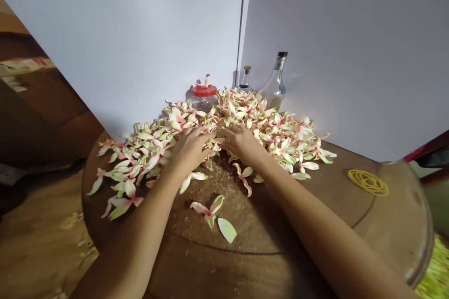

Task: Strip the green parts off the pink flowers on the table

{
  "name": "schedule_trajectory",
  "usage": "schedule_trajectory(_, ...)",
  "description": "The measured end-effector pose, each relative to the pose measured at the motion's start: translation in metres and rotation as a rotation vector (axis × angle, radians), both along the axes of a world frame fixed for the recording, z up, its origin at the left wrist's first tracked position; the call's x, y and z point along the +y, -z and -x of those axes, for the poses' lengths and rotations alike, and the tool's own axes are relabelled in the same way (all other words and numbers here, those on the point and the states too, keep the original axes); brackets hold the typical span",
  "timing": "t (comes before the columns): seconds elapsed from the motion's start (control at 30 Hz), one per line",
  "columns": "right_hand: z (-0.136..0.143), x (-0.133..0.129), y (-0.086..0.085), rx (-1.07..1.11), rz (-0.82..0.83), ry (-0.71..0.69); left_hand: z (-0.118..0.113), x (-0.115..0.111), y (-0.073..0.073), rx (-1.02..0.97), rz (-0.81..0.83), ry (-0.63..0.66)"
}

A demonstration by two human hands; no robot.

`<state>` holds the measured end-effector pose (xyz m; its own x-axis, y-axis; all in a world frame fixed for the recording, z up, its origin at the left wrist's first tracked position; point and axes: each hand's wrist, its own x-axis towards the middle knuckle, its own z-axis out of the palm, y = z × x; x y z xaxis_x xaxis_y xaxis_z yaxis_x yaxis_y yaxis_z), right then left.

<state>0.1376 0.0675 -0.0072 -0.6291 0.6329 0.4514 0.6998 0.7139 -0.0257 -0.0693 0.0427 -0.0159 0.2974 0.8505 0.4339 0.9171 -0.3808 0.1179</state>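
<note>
A large heap of flower pieces [280,135], white and pale green with pink centres, covers the back of the round brown table [252,271]. My left hand [189,147] rests on the near middle of this heap, palm down, fingers apart. Close to its right, my right hand [242,142] touches the heap with its fingers reaching left; some fingertips are hidden among the petals. Between my forearms lie a single three-petalled flower piece [209,212] and a loose pale green petal [227,230].
Behind the heap stand a red-lidded jar [204,91], a small corked bottle [246,81] and a taller clear bottle [275,86], against pale wall panels [157,23]. Yellow rubber bands or a coil [368,182] lie at the table's right. Cardboard boxes [38,98] are at left.
</note>
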Motion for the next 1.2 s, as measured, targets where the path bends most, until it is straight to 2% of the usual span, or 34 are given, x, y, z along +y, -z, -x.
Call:
schedule_trajectory(0.2, -0.011, -0.004, 0.009, 0.237, -0.018, -0.037, 0.004, 0.004, -0.004, -0.184, -0.083, 0.098)
schedule_trajectory(0.33, -0.016, -0.007, 0.008, 0.333, -0.001, -0.002, 0.009, 0.006, -0.006, -0.235, -0.107, 0.09)
schedule_trajectory(0.47, -0.024, -0.004, 0.001, 0.425, -0.063, 0.075, 0.016, 0.003, -0.012, -0.306, -0.159, 0.079)
schedule_trajectory(0.63, -0.04, -0.004, -0.011, 0.322, -0.115, 0.177, 0.02, -0.001, -0.017, -0.419, -0.227, -0.038)
schedule_trajectory(0.73, -0.04, -0.01, -0.019, 0.255, -0.132, 0.141, 0.021, 0.0, -0.018, -0.454, -0.174, -0.082)
schedule_trajectory(0.83, -0.028, -0.018, -0.026, 0.249, -0.066, -0.011, 0.024, 0.001, -0.018, -0.509, -0.182, -0.053)
schedule_trajectory(0.9, -0.012, -0.02, -0.027, 0.256, 0.062, -0.087, 0.026, 0.002, -0.019, -0.559, -0.203, -0.038)
schedule_trajectory(1.0, 0.02, -0.017, -0.02, 0.205, 0.224, -0.078, 0.027, 0.0, -0.02, -0.584, -0.253, -0.061)
schedule_trajectory(1.1, 0.05, -0.01, -0.01, 0.143, 0.207, -0.055, 0.028, -0.001, -0.021, -0.559, -0.297, -0.099)
schedule_trajectory(1.2, 0.063, -0.002, -0.004, 0.173, 0.214, -0.069, 0.03, 0.001, -0.02, -0.457, -0.248, -0.093)
